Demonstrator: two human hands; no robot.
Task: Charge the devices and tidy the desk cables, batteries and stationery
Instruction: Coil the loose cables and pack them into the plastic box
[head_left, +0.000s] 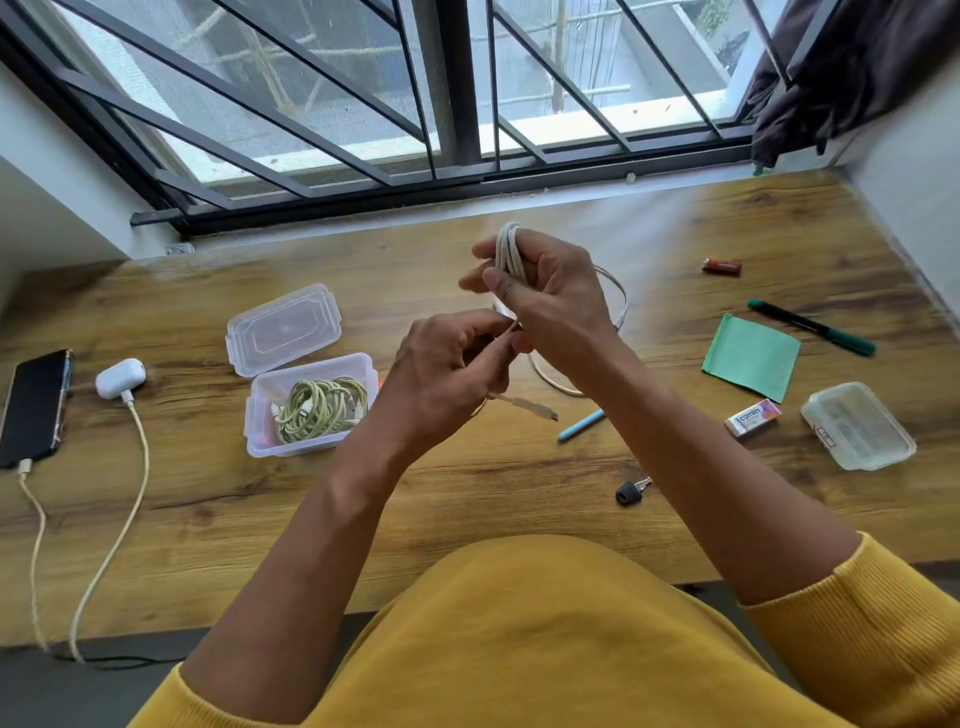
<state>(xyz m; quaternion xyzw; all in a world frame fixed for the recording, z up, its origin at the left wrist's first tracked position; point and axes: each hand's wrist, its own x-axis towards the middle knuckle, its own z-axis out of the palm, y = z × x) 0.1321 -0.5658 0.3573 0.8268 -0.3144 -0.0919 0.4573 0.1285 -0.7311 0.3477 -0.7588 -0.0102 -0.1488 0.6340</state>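
Cable (509, 249) — coiled, right hand (550, 301) gripping | tail end blurred

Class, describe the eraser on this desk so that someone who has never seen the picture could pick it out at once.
Start at the wooden desk under the barred window and go to its right side. Between the green paper and the closed clear box lies the eraser, a small white block. Only it wears a pink and purple printed sleeve.

Home desk nook, wooden desk (519, 493) under barred window (363, 104), curtain (857, 67), charging phone (34, 405)
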